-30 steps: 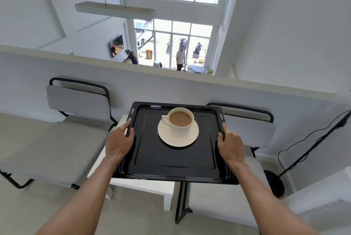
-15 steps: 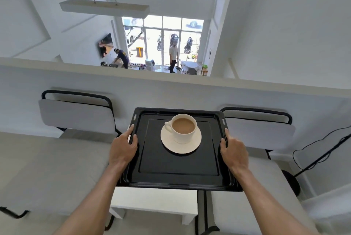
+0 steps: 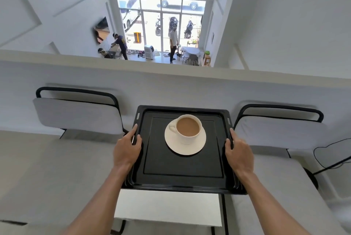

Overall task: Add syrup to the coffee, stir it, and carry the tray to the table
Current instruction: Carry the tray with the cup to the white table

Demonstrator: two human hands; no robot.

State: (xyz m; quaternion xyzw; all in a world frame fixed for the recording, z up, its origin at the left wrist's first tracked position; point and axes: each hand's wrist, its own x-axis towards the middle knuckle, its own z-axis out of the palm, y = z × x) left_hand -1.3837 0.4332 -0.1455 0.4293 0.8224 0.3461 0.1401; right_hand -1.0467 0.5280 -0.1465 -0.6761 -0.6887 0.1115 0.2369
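A black tray (image 3: 182,168) is held level over a small white table (image 3: 167,210). My left hand (image 3: 127,151) grips the tray's left rim and my right hand (image 3: 239,153) grips its right rim. On the tray's far half stands a white cup (image 3: 187,128) of light-brown coffee on a white saucer (image 3: 190,148), its handle turned to the left. Only the table's near part shows below the tray; whether the tray touches it I cannot tell.
A grey cushioned chair with a black frame (image 3: 76,113) flanks the table on the left, another (image 3: 279,130) on the right. A low white wall (image 3: 171,83) runs behind them, with a drop to a lower floor beyond. A black cable and stand (image 3: 322,162) are at right.
I have stepped closer: the table and chairs moved nearer and lower in view, and the tray with the cup now sits over the table. Both hands keep their grip.
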